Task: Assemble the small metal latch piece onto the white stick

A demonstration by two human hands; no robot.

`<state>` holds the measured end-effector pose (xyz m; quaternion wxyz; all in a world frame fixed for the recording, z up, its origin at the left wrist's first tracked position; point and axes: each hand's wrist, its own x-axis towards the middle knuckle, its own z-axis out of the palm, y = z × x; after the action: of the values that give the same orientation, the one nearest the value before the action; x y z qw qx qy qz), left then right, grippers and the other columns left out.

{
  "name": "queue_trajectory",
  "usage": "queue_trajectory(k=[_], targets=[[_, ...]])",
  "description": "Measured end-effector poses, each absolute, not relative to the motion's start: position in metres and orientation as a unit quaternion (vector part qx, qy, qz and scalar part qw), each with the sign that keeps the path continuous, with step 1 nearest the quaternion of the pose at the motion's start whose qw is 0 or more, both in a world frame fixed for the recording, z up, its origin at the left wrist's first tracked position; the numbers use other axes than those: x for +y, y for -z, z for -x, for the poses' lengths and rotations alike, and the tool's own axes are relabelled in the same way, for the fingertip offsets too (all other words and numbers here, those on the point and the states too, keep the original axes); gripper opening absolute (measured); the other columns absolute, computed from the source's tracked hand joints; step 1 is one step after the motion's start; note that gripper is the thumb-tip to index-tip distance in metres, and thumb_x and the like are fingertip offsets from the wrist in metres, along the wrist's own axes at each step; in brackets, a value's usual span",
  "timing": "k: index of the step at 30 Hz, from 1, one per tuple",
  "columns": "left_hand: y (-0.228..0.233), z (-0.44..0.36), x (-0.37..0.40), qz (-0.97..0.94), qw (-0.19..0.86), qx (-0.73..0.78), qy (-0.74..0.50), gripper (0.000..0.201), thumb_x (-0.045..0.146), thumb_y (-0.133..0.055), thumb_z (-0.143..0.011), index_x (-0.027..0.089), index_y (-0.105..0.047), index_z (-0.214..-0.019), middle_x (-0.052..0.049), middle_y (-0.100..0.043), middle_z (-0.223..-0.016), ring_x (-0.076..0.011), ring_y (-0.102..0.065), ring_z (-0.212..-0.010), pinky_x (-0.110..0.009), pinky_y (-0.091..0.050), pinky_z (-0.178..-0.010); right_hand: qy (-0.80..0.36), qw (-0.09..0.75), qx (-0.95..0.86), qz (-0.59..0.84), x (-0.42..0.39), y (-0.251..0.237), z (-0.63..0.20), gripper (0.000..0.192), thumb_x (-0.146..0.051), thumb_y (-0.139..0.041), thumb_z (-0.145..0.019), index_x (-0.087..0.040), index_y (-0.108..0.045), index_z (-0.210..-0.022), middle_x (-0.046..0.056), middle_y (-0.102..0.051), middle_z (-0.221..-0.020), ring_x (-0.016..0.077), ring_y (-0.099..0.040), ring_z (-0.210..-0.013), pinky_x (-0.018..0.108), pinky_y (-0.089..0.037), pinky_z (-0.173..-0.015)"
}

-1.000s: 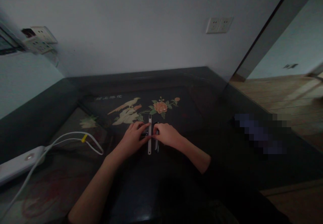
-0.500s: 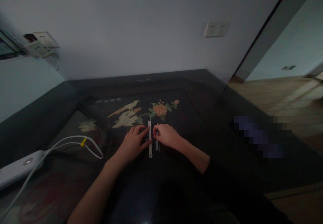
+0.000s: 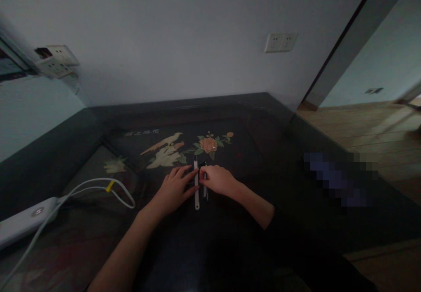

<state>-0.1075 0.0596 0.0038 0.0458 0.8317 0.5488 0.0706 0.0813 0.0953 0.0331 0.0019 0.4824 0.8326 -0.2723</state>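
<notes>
A slim white strip, with a small hole at its near end and a dark far tip, lies lengthwise on the dark table. My left hand rests at its left side, fingers spread, index fingertip and thumb touching the strip. Just right of it, my right hand is closed in a pinch. Beneath those fingers shows a narrow silvery piece with a dark part at its far end. Its kind is unclear, and the fingers cover some of it. What exactly sits in the pinch is hidden.
The dark tabletop bears a bird and flower picture. At left lie a white power strip and a looped white cable. A blurred-out purplish object is at right. Wall sockets are behind.
My left index finger has slid right, onto the strip's upper part. Dark bits that showed between my left fingers are now mostly covered. My right hand keeps its pinch; the view has tilted slightly.
</notes>
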Motion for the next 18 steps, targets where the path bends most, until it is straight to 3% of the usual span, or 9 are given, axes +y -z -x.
queue_trajectory(k=[13, 18], targets=[[0.0007, 0.1102, 0.0607, -0.838, 0.058, 0.531, -0.109, 0.045, 0.035, -0.055, -0.091, 0.028, -0.052, -0.135, -0.011, -0.052, -0.139, -0.0317, -0.045, -0.126, -0.053, -0.044, -0.100, 0.251, 0.003, 0.838, -0.485, 0.0885, -0.0366, -0.0810, 0.029, -0.032, -0.058, -0.094, -0.016, -0.058, -0.118, 0.008, -0.061, -0.118, 0.0212, -0.063, -0.099, 0.042, -0.054, -0.084], [-0.0018, 0.1105, 0.0636, -0.835, 0.075, 0.529, -0.130, 0.042, 0.034, -0.056, -0.090, 0.023, -0.057, -0.130, -0.013, -0.055, -0.136, -0.0315, -0.049, -0.123, -0.051, -0.043, -0.101, 0.239, -0.018, 0.836, -0.493, 0.0850, -0.0407, -0.0811, 0.023, -0.032, -0.053, -0.096, -0.017, -0.063, -0.110, 0.007, -0.067, -0.107, 0.0204, -0.065, -0.094, 0.039, -0.053, -0.082]])
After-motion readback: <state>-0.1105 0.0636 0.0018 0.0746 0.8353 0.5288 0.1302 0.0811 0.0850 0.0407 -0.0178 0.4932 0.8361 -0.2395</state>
